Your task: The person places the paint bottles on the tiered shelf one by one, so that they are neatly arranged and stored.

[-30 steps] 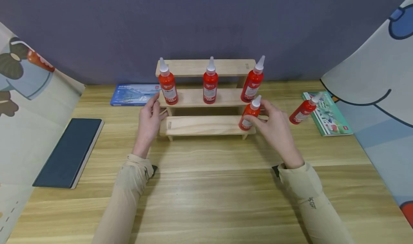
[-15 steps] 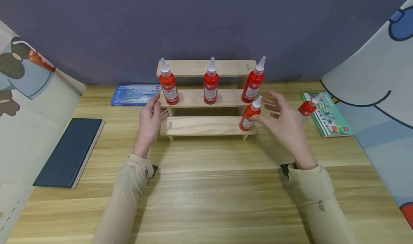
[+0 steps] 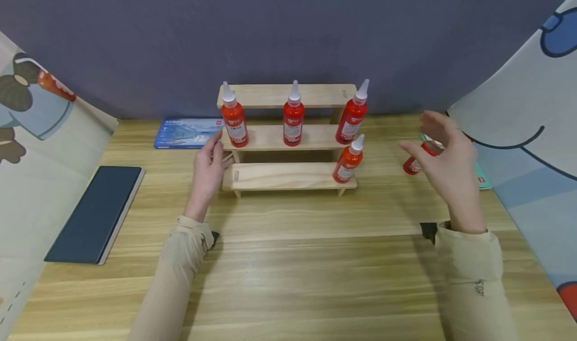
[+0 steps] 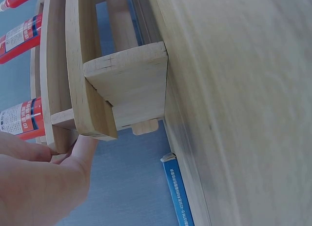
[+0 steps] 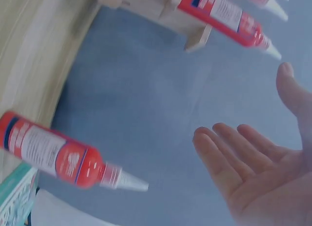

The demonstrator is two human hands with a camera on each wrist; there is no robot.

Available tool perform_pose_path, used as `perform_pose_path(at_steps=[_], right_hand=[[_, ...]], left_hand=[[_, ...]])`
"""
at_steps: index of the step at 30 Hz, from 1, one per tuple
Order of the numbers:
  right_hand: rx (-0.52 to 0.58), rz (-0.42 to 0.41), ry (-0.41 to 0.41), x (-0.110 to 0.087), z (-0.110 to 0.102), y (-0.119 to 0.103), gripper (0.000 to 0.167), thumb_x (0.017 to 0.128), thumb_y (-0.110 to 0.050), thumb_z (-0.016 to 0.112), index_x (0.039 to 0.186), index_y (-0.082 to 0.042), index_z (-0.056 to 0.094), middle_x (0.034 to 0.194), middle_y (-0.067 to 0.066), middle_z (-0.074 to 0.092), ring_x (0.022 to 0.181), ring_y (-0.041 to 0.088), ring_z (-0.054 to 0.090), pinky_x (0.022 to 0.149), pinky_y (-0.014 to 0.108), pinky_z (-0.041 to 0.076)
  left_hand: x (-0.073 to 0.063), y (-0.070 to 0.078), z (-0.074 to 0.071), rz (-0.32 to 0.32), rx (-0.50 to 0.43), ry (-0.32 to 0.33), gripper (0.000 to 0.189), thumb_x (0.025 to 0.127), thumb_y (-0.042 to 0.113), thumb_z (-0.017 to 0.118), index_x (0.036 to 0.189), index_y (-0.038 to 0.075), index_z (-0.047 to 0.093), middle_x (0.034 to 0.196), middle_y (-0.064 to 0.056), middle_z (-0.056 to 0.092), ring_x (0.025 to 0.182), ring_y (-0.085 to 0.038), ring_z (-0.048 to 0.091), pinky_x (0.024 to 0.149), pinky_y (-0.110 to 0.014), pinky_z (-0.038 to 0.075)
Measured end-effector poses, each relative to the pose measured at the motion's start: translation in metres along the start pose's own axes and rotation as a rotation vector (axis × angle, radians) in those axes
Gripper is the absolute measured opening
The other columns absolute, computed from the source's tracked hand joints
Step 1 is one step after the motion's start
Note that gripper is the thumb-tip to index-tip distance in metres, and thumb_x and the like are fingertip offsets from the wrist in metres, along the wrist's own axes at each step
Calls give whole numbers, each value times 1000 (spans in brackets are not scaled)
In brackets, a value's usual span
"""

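A wooden three-tier rack (image 3: 279, 176) stands against the back panel. Its middle shelf bears three red bottles with white nozzles, a left bottle (image 3: 235, 126), a centre bottle (image 3: 293, 125) and a right bottle (image 3: 350, 122). One more red bottle (image 3: 346, 165) is upright at the right end of the bottom shelf. My left hand (image 3: 207, 173) grips the left end of the middle shelf, fingers and thumb about its edge in the left wrist view. My right hand (image 3: 455, 165) is spread and holds nothing; it partly hides a red bottle (image 3: 412, 165) standing on the table.
A dark notebook (image 3: 96, 213) lies at the left of the table. At the back left lies a flat blue box (image 3: 187, 133). A green book (image 3: 483, 179) on the right is mostly behind my right hand. Dark blue padding (image 3: 288, 35) rises behind the rack.
My right hand has let go of the bottle on the bottom shelf and moved right, over toward the bottle on the table. My left hand has stayed at the rack.
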State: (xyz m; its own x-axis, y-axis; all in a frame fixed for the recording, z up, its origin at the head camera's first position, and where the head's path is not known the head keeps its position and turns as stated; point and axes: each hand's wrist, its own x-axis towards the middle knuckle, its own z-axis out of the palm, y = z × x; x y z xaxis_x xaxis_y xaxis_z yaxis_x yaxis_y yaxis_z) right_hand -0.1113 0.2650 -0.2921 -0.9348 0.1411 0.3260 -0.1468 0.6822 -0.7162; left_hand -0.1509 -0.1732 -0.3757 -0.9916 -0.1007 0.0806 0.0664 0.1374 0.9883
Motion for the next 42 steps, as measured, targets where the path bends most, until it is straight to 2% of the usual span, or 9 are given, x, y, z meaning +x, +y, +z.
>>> perform_pose_path(at_steps=[9,14,18,28,36,42], right_hand=[[-1,112,107,1,-17,21,64,99,-26,82,157,-21,56,155,1,59,138,13,58,114,25,53],[-22,139,185,2,-22,30,63,98,-30,82,155,-24,58,154,-1,59,137,10,57,116,23,50],[-50,155,195,4,-21,42,67,97,-33,83,158,-23,55,156,0,58,140,11,55,118,23,49],[-86,254,85,6,-15,76,78,100,-37,79,164,-11,43,160,11,53,144,29,54,117,34,54],[-99,226,-24,8,-10,94,84,101,-37,78,164,1,38,160,25,48,140,45,54,117,47,53],[-103,230,-75,9,-4,103,82,102,-39,76,162,3,40,158,30,48,138,49,55,113,47,54]], left_hand=[[0,0,0,-3,6,2,49,118,11,32,165,-3,33,163,-31,37,133,-45,58,110,-34,58],[0,1,0,0,9,7,49,118,11,32,165,-3,34,165,-30,36,134,-46,57,110,-36,58],[0,0,-1,4,12,12,49,118,10,32,165,-4,34,165,-31,35,134,-46,57,109,-36,58],[-1,1,-1,3,19,4,49,118,12,31,165,-4,34,166,-30,34,136,-45,57,110,-37,58],[-1,2,0,7,25,1,49,118,12,32,165,-3,34,165,-30,35,135,-45,57,110,-37,58],[-1,1,1,14,20,-1,49,118,12,32,165,-4,34,166,-30,34,135,-46,57,110,-37,58]])
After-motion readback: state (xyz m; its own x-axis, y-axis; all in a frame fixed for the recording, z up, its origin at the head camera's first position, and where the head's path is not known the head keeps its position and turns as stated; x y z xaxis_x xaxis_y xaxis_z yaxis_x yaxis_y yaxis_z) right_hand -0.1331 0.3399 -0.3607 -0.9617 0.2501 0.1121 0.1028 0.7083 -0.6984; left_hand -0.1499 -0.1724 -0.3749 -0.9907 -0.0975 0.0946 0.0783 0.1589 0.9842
